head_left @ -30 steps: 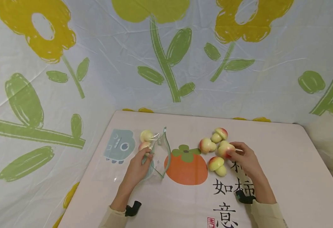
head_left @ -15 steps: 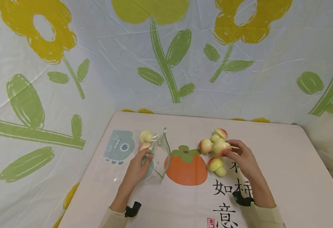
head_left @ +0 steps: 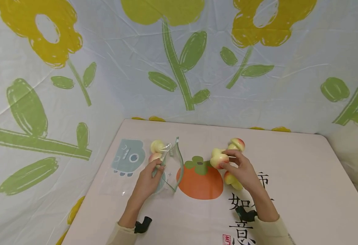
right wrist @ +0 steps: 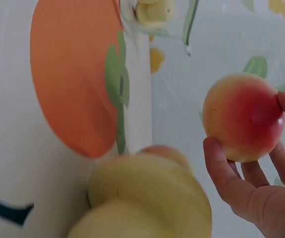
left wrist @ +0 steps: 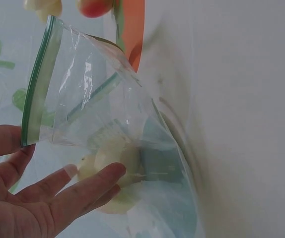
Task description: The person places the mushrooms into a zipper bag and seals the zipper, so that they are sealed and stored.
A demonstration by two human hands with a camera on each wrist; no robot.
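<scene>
My left hand (head_left: 149,177) pinches the green zip edge of a clear zip-lock bag (left wrist: 35,84), and the bag's mouth gapes toward the right. Inside lie a pale yellow toy mushroom (head_left: 158,145) and a redder one (head_left: 155,157), seen through the plastic. My right hand (head_left: 241,170) grips another toy mushroom (head_left: 218,160), yellow with a red-flushed cap (right wrist: 244,116), above the table. Behind that hand sits a toy mushroom (head_left: 238,143); nearer me lies one more (head_left: 232,179), partly covered by the hand. The mushroom at the pile's left is hidden behind the held one.
The pale table mat (head_left: 307,177) carries a printed orange persimmon (head_left: 200,182) and black characters (head_left: 241,231). A blue cartoon figure (head_left: 128,156) shows at the bag's left. Flower-printed cloth (head_left: 130,85) walls the back and sides.
The right hand has lifted a toy mushroom from the pile and carried it left toward the bag. The left hand and the bag have stayed put.
</scene>
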